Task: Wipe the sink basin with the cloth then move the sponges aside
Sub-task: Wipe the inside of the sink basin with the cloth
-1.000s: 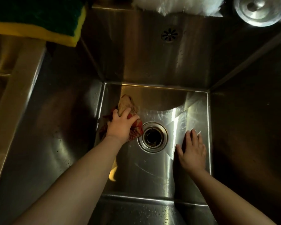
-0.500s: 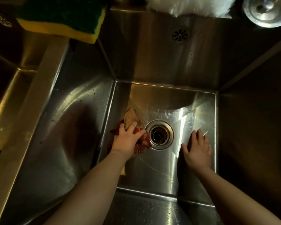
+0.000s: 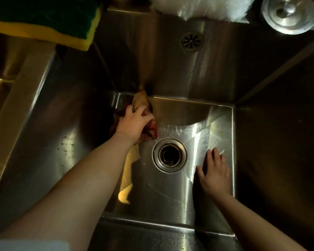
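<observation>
I look down into a deep stainless steel sink basin [image 3: 172, 194]. My left hand [image 3: 132, 122] presses a red and tan patterned cloth [image 3: 150, 131] onto the basin floor in the far left corner, left of the round drain [image 3: 169, 154]. The cloth's tan end [image 3: 140, 99] touches the back wall. My right hand [image 3: 215, 172] lies flat, fingers spread, on the basin floor right of the drain, holding nothing. A yellow sponge with a green scouring top [image 3: 49, 20] sits on the rim at the upper left.
An overflow grille [image 3: 191, 41] is in the back wall. A white fluffy thing [image 3: 203, 8] lies on the back rim, with a round metal lid or strainer [image 3: 290, 14] to its right. A second basin [image 3: 0, 91] lies beyond the left divider.
My left hand has pushed the cloth away from the drain, up into the far left corner against the back wall. My right hand stays flat in place.
</observation>
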Demonstrator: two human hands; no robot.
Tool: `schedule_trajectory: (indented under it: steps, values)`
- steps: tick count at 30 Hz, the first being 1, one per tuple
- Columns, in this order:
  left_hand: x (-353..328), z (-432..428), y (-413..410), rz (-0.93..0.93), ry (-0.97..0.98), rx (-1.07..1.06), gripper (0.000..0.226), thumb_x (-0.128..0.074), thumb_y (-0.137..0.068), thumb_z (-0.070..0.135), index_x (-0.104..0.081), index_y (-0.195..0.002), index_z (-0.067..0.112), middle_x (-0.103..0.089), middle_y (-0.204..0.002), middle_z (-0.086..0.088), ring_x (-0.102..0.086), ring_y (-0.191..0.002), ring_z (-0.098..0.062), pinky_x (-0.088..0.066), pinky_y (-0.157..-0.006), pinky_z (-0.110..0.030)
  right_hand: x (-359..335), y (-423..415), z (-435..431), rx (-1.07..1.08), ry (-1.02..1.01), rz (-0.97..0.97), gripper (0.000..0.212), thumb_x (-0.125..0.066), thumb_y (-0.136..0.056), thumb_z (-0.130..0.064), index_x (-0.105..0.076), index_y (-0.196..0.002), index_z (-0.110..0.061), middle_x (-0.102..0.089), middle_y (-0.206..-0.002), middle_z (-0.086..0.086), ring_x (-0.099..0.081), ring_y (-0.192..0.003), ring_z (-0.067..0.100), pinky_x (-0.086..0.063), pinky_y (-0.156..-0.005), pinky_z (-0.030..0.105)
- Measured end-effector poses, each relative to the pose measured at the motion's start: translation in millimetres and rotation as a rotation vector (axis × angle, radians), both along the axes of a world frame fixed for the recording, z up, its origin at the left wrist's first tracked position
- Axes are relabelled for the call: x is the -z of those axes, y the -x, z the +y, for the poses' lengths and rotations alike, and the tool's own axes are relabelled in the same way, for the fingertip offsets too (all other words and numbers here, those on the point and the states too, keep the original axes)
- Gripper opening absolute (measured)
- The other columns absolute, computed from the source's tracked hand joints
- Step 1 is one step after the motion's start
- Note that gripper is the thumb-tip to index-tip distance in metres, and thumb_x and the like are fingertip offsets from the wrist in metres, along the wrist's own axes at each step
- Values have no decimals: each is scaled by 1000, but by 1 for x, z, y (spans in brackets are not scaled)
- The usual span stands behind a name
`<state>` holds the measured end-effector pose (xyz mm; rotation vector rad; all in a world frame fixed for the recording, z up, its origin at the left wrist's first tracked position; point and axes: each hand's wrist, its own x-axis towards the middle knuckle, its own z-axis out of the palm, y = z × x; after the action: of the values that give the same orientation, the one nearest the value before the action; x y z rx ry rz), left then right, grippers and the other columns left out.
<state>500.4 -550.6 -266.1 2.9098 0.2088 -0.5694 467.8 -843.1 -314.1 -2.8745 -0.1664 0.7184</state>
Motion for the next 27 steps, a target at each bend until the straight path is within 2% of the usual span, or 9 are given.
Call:
schedule_trajectory:
  steps: [5, 8, 10, 14, 18, 22, 25, 27]
  values:
    - [9, -17, -21, -137, 50, 35, 57, -56, -85, 5, -41, -132, 36, -19, -151, -3, -12, -135, -41, -39, -99, -55, 2, -1, -1, 3, -12, 8, 72, -41, -94, -45, -4, -150, -20, 6, -159, 1, 8, -145, 26, -9, -116, 46]
    - [16, -28, -27, -180, 91, 48, 66, -53, -86, -1, -34, -138, 34, -12, -154, -3, -10, -139, -38, -35, -105, -52, 3, -1, -2, 6, -17, 15, 72, -42, -94, -45, -3, -150, -20, 7, -159, 0, 8, -145, 26, -9, -117, 47]
    - [20, -34, -30, -128, 118, 49, 70, -54, -87, 0, -26, -143, 33, -2, -156, -3, -3, -142, -34, -27, -110, -50, 3, -1, -2, 5, -13, 17, 72, -41, -94, -46, -2, -150, -21, 7, -159, -1, 9, -145, 26, -9, -117, 48]
    - [22, -39, -30, 36, 68, 21, 71, -52, -91, 8, -18, -146, 36, 13, -157, 4, 13, -142, -35, -12, -110, -65, 4, -2, -2, 11, -27, 22, 72, -41, -94, -46, -2, -149, -22, 8, -159, -1, 11, -145, 25, -7, -117, 48]
    - [19, -43, -27, 26, 88, -1, 59, -48, -92, 12, -27, -143, 35, 8, -157, 2, 4, -140, -43, -21, -112, -56, 4, -2, -1, 24, -34, 31, 73, -42, -93, -45, -1, -149, -22, 9, -159, -2, 12, -144, 24, -6, -117, 48]
    - [16, -54, -18, 3, 121, 55, 58, -54, -88, 12, -34, -139, 34, -2, -157, 0, -8, -139, -40, -35, -106, -47, 4, -2, -1, 35, -40, 35, 74, -44, -93, -46, -2, -150, -22, 8, -159, -2, 12, -144, 24, -7, -117, 49]
    - [20, -59, -7, 28, 101, 220, 67, -61, -82, 8, -35, -137, 36, 2, -157, 3, -7, -140, -39, -39, -104, -50, 4, -2, -1, 38, -44, 32, 74, -45, -93, -45, -3, -150, -22, 8, -159, -2, 11, -144, 24, -8, -117, 49]
    - [21, -53, -4, 31, 83, 259, 67, -61, -83, 9, -34, -137, 37, 4, -156, 4, -5, -140, -39, -39, -103, -52, 4, -2, -1, 36, -39, 34, 74, -45, -93, -45, -3, -150, -22, 8, -159, -2, 12, -144, 24, -8, -117, 49]
